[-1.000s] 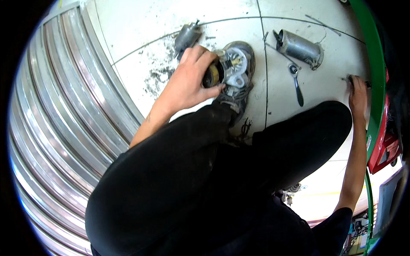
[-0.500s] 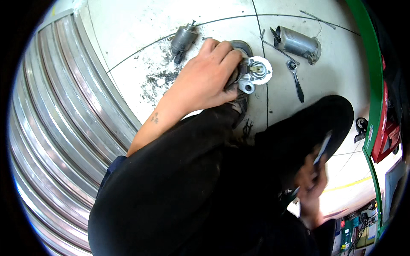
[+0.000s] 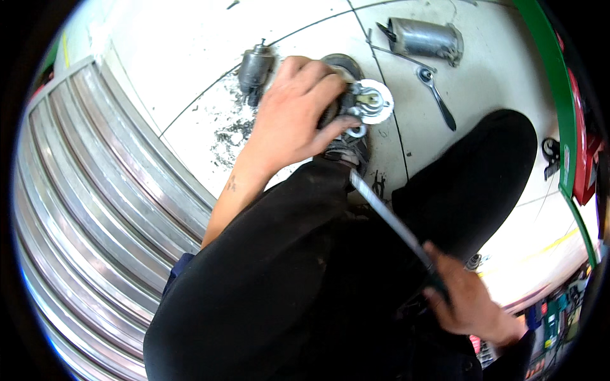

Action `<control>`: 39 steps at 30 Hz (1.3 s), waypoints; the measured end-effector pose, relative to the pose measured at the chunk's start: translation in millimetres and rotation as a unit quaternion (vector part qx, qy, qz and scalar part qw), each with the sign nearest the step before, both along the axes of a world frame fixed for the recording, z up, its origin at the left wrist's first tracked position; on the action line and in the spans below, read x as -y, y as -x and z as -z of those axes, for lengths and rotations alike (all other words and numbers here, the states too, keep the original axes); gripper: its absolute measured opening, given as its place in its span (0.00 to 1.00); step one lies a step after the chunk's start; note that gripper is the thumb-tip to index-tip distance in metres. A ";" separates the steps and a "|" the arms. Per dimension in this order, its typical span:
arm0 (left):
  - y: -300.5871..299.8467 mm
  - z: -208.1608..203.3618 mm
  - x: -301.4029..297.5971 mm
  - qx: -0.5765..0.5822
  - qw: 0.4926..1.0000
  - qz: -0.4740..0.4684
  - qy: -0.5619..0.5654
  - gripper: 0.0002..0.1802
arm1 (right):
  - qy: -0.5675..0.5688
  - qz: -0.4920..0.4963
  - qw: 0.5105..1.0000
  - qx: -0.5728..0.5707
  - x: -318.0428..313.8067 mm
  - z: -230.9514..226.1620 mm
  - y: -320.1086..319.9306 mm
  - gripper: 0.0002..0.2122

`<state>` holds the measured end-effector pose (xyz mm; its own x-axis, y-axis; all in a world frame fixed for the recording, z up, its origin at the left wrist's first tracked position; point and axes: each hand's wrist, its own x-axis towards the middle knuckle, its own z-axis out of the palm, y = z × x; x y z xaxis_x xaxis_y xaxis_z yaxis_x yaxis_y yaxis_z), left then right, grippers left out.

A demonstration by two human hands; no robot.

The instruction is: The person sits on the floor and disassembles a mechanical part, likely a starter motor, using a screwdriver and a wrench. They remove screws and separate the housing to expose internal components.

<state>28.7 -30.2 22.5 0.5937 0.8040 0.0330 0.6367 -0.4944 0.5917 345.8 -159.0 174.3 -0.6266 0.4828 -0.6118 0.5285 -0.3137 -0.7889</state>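
My left hand (image 3: pixel 292 105) is wrapped round a silver cast-metal housing (image 3: pixel 376 105) of a starter motor. Its round, open end with a lever inside points right; my palm and fingers hide the rest. The part rests over my dark shoe (image 3: pixel 343 62), in front of my left knee. In my right hand (image 3: pixel 467 298), low on the right, is a flat file (image 3: pixel 394 219) with a dark green handle. Its long grey blade slants up and left across my trousers, the tip just below the housing and apart from it.
Left of my hand stands a dark cylindrical solenoid (image 3: pixel 256 66) beside black grit (image 3: pixel 232 136). A metal cylinder (image 3: pixel 422 39), a thin rod (image 3: pixel 406 59) and a ratchet wrench (image 3: pixel 438 101) lie at the upper right. Slatted metal (image 3: pixel 114 209) borders the left; a green frame (image 3: pixel 556 82) the right.
My right hand has brought the file forward from beside my right leg, its blade now stretched toward the housing. My left hand keeps its hold. The view has shifted slightly.
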 end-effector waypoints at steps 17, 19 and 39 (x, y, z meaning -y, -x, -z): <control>-6.9 -2.9 12.7 -0.028 0.999 -0.015 0.027 0.19 | -0.157 -0.268 0.901 0.303 -108.1 -15.2 47.1 0.36; -7.9 -0.6 13.7 -0.020 0.999 -0.025 0.019 0.19 | -0.143 -0.310 0.880 0.330 -113.5 -19.7 51.9 0.36; -15.9 13.7 7.1 0.035 0.998 -0.028 -0.053 0.12 | -0.227 -0.215 0.922 0.229 -116.8 49.9 -17.9 0.32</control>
